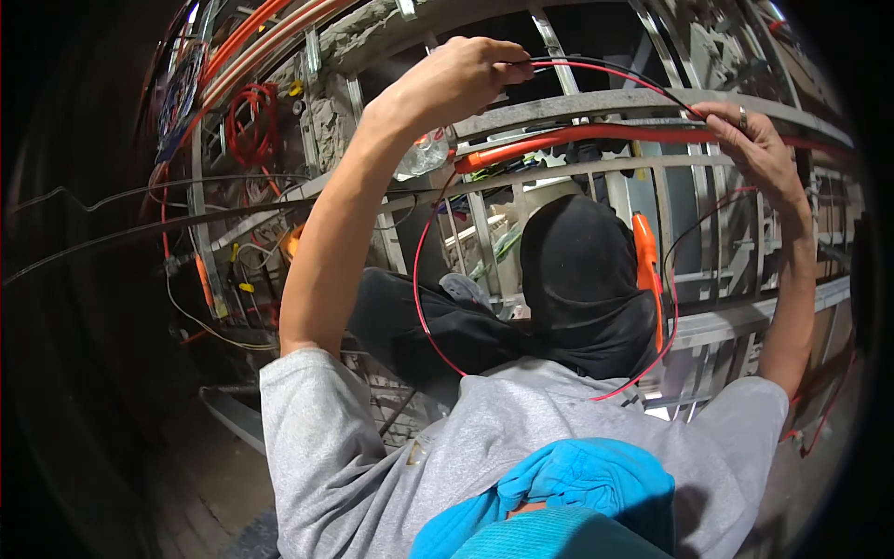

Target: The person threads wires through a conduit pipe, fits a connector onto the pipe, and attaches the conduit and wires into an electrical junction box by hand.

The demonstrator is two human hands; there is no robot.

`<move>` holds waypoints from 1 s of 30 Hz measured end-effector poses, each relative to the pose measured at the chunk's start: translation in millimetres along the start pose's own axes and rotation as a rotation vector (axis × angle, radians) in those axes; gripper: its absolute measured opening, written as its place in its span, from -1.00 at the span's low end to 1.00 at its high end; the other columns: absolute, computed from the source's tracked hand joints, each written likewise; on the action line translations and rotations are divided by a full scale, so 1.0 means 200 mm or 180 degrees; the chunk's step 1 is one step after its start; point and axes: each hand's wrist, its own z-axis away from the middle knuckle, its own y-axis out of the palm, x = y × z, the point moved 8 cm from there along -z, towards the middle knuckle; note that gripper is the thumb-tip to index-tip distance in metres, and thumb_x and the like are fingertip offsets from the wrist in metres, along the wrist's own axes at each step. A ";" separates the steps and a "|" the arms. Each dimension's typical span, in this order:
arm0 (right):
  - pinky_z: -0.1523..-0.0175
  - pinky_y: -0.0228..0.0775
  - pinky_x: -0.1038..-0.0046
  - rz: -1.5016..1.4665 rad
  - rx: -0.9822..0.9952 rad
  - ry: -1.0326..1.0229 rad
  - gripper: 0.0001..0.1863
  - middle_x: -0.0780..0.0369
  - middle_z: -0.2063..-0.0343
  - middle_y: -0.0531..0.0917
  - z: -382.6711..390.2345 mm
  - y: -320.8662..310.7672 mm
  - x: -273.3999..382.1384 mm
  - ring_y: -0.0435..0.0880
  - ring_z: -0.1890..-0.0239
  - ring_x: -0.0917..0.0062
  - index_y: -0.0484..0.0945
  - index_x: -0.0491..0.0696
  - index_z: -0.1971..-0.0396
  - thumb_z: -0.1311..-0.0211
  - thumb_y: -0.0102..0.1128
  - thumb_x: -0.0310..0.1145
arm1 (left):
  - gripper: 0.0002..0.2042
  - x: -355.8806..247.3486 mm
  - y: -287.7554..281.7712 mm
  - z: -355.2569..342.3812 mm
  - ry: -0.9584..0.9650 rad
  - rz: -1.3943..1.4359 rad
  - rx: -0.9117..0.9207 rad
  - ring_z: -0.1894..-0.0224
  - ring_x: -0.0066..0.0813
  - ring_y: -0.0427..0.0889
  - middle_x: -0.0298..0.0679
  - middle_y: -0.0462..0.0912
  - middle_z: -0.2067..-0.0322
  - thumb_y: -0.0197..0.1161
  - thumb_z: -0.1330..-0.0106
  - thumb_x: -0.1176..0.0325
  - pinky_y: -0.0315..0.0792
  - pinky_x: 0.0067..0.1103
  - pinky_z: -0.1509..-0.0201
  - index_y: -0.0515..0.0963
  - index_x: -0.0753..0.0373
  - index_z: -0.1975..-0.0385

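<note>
- Nearest the lens: a blue cloth (587, 480) bunched at the lower edge, over a grey T-shirt (391, 466).
- Both forearms rise from the grey sleeves toward a metal stud frame (596, 101) overhead.
- A person in a black hood (582, 270) sits between the arms, lower than the hands; a black sleeve (419, 326) extends to the left of the hood.
- A thin red wire (424, 307) hangs in a wide loop around the hood (it drops from the frame, sweeps under the hood and climbs again on the right side).
- An orange-handled tool (644, 252) stands just beside the hood, on its right.
- Left hand (461, 74): fingers closed, pinching the thin red wire and a black wire (605, 61) where they run along the top of the frame.
- Right hand (759, 144): fingers curled around the wires at the right end of the frame; a ring shows on one finger.
- A thick red conduit (596, 135) lies along the frame between the two hands, below the pinched wires.
- Farther left: a coil of red cable (251, 121) against the wall, with orange pipes (251, 42) running above it.
</note>
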 end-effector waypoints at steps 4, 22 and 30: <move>0.40 0.07 0.73 0.0159 0.0035 -0.0022 -0.66 0.57 0.42 0.58 -0.04 0.05 -0.01 0.29 0.47 0.94 0.75 -0.05 -0.18 -0.62 0.24 -0.20 | -0.65 0.07 0.03 -0.07 0.0342 -0.0303 -0.0190 0.36 -0.29 0.76 -0.23 0.86 0.01 0.16 -0.59 0.31 0.68 -0.38 0.18 0.63 0.14 -0.30; 0.41 0.07 0.72 0.0159 0.0105 0.0393 -0.63 0.57 0.49 0.49 -0.13 0.08 -0.07 0.30 0.48 0.91 0.74 -0.08 -0.16 -0.61 0.27 -0.15 | -0.75 0.28 0.06 0.65 -0.0685 -0.0535 -0.1588 0.00 -0.26 0.59 -0.22 0.84 0.22 0.47 -0.37 0.26 0.31 -0.36 -0.23 0.79 0.17 0.02; 0.42 0.11 0.69 0.0312 0.0349 0.0373 -0.67 0.54 0.48 0.49 -0.15 0.15 -0.05 0.31 0.48 0.89 0.76 -0.06 -0.12 -0.61 0.25 -0.17 | -0.79 0.35 0.08 0.62 -0.0838 -0.0518 -0.1554 -0.03 -0.18 0.56 -0.15 0.77 0.19 0.43 -0.41 0.25 0.35 -0.33 -0.21 0.80 0.20 0.10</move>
